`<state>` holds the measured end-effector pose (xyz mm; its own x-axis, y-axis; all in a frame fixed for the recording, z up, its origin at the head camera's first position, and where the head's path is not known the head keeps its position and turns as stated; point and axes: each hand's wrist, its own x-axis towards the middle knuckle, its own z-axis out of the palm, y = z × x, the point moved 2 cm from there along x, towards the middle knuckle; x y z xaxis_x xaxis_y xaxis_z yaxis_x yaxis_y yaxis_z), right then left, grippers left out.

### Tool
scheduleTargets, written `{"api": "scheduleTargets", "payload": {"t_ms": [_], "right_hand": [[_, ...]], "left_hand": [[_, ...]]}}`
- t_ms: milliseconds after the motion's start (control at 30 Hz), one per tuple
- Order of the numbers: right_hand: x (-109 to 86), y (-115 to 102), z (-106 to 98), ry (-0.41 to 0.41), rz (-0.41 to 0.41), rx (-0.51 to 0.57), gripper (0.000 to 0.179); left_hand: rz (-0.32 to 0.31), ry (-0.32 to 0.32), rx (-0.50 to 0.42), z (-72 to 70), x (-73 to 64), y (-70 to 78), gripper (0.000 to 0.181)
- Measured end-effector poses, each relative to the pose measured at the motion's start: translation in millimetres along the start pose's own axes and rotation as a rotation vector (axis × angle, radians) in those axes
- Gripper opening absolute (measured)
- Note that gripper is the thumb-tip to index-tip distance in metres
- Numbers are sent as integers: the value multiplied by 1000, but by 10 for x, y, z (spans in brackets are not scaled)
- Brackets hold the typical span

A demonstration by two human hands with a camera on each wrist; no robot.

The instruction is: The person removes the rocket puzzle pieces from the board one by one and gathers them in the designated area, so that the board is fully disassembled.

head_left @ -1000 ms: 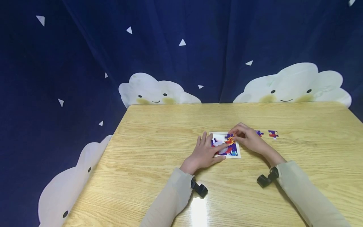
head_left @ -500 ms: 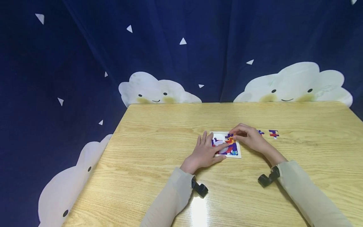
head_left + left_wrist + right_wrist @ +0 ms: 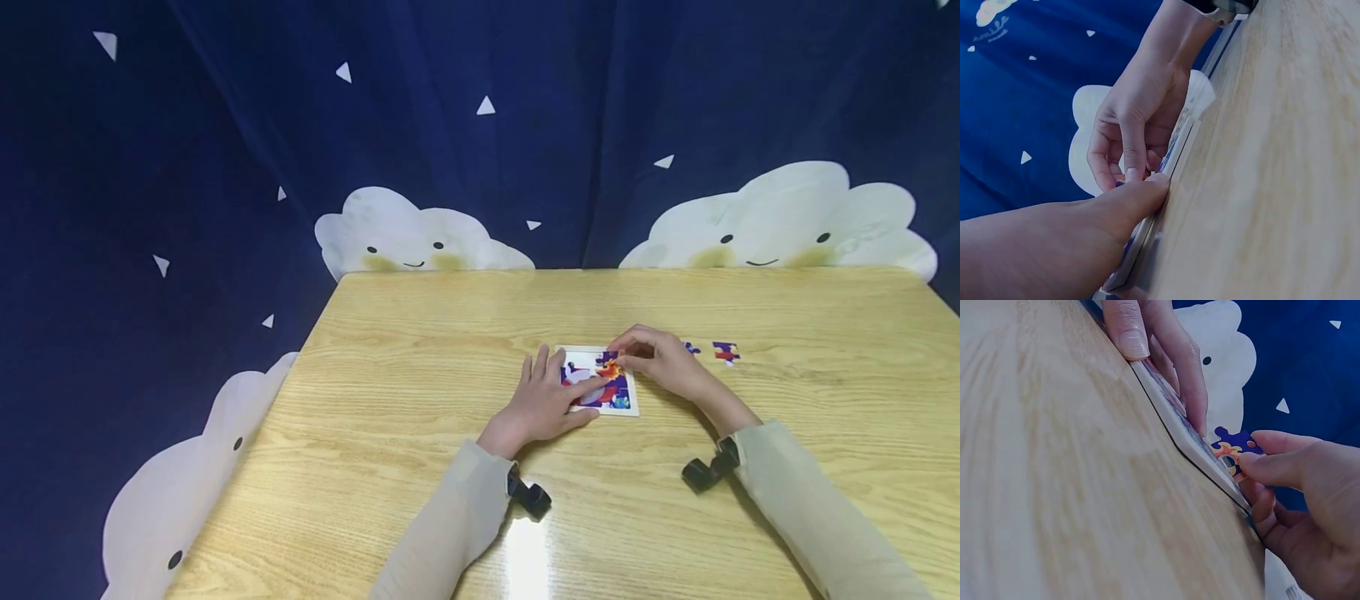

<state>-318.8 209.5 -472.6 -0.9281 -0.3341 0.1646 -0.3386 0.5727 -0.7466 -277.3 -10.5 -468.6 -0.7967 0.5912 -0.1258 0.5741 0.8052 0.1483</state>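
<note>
A small jigsaw puzzle in a white frame (image 3: 634, 402) lies on the table, part of its picture laid in purple, red and orange pieces and its upper left showing white. My left hand (image 3: 538, 403) rests flat across its left side, fingers spread, with the index finger reaching over the pieces. At the upper right corner my right hand (image 3: 663, 363) pinches a puzzle piece between thumb and index finger. In the right wrist view this purple and orange puzzle piece (image 3: 1234, 446) stands tilted up just over the frame's edge. The left palm hides some of the puzzle.
Two loose puzzle pieces lie right of the frame: one purple and red piece (image 3: 725, 352) in plain sight, another piece (image 3: 692, 348) partly behind my right hand. The wooden table (image 3: 420, 333) ends at a dark blue curtain (image 3: 465, 150) with clouds.
Both hands stay nearly where they were, with the right hand still pinching the piece at the corner. The whole view shifts very slightly.
</note>
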Motion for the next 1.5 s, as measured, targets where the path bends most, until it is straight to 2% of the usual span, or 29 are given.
{"api": "scheduleTargets", "payload": {"t_ms": [533,767,967,1267,1500], "right_hand": [[-17,-17,7,32,-20,-30,14],[-30,8,17,27,-23,3,14],[-48,1,2,14,-38,59,14],[-34,-15,-13,15,64,46,17],[-27,12,-2,2,123,108,19]], "left_hand": [[31,-11,32,-2,-1,26,47],[13,-35,36,-4,1,31,47],[13,-31,40,-11,5,39,48],[8,-42,45,-27,6,43,48],[-2,-61,27,-40,5,41,49]]}}
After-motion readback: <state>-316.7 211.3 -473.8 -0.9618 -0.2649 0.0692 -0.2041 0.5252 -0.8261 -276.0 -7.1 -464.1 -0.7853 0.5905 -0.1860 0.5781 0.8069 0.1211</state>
